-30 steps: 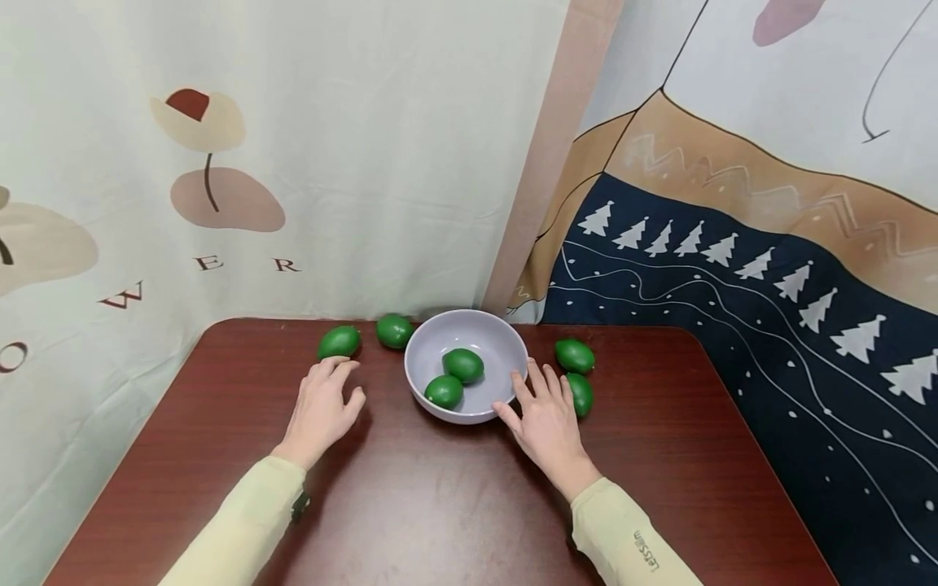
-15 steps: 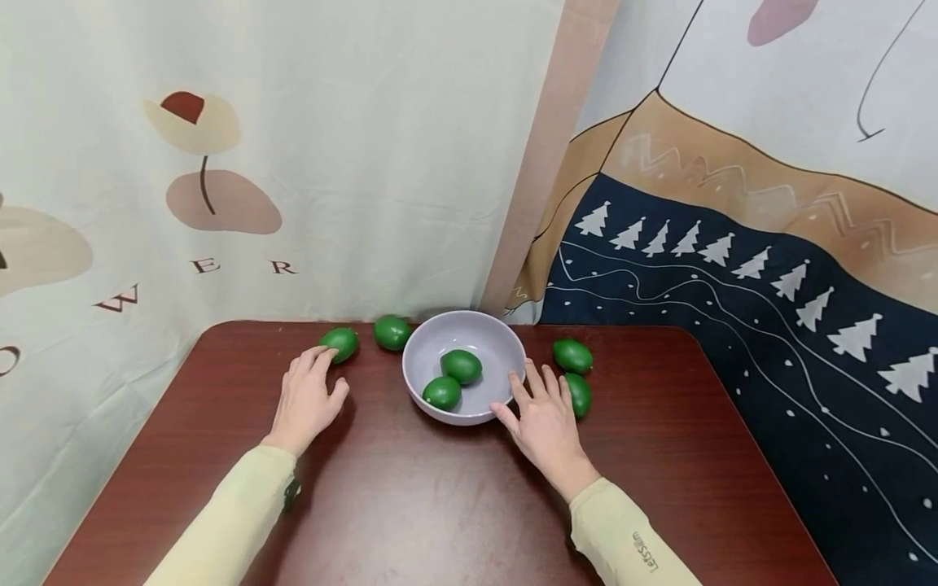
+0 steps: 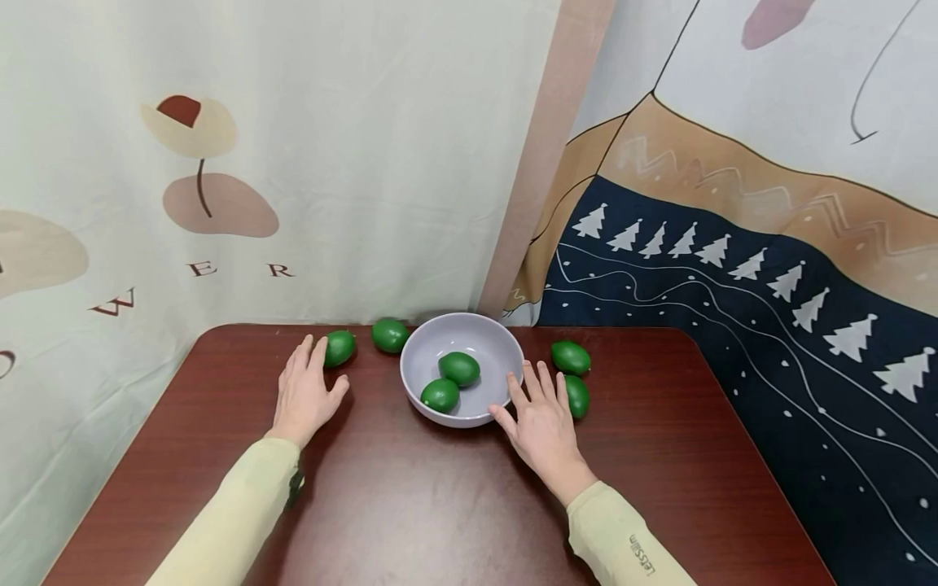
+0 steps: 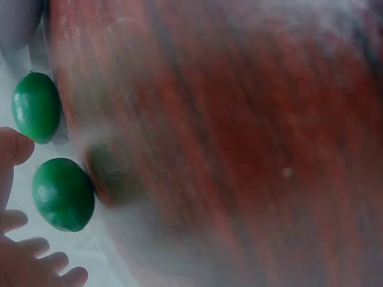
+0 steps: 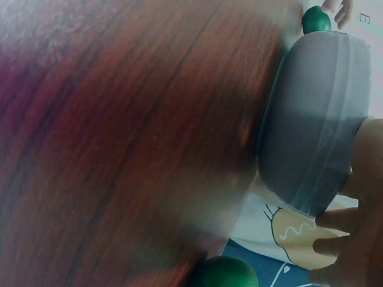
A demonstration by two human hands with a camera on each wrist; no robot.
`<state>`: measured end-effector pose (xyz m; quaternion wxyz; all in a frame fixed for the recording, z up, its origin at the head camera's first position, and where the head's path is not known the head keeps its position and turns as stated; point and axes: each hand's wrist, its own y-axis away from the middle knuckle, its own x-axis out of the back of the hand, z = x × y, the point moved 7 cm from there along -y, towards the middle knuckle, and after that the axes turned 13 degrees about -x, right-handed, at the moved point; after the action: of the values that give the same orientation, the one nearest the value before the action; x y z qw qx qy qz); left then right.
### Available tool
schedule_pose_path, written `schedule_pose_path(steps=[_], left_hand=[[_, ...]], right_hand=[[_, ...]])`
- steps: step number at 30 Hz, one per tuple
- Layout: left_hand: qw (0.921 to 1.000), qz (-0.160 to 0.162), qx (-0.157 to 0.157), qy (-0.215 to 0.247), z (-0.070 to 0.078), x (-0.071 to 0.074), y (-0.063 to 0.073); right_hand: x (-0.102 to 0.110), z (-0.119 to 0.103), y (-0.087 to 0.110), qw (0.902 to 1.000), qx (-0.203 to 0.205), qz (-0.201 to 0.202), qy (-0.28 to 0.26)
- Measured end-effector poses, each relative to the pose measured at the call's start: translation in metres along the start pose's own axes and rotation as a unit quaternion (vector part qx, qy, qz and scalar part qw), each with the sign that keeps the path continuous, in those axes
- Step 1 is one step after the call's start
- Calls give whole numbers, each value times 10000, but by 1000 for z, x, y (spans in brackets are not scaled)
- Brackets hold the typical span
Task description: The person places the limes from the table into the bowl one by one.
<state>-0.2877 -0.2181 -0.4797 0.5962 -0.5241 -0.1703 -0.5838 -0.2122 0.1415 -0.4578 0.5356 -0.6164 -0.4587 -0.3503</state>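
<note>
The left hand (image 3: pixel 302 400), uncurled and holding nothing, seems poised to take the near lime (image 3: pixel 340 348) just right of its fingertips, which calls for closing round it. Rightward, past another lime (image 3: pixel 390 335), the bowl (image 3: pixel 497 362) holds two limes (image 3: pixel 459 369); the right hand (image 3: pixel 545 435) spreads unclenched fingers at its rim, two outer limes (image 3: pixel 571 357) just beyond.

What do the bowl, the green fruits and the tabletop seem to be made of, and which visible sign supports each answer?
Bowl: probably smooth plastic, perhaps glazed ceramic; even lilac colour, soft sheen.
Green fruits: glossy plastic or real waxy rind; bright highlights fit both.
Tabletop: wood or laminate, slightly glossy; reddish-brown grain and pale glare.
</note>
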Motion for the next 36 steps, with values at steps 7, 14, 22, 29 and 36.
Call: schedule_pose_path(steps=[7,14,22,29,36], left_hand=[[9995,-136,268,70,-13,-5,-2],[9992,-246,283,154,-13,-6,-6],[9983,-440,315,209,-13,-10,-13],[9979,-527,335,142,-15,-12,-16],[9985,-405,311,179,-12,-12,-20]], right_hand=[[-1,0,0,9999,27,33,96],[0,-1,1,9999,49,58,115],[-1,0,1,9999,39,82,135],[-2,0,1,9999,27,79,82],[-1,1,1,10000,-1,33,-10]])
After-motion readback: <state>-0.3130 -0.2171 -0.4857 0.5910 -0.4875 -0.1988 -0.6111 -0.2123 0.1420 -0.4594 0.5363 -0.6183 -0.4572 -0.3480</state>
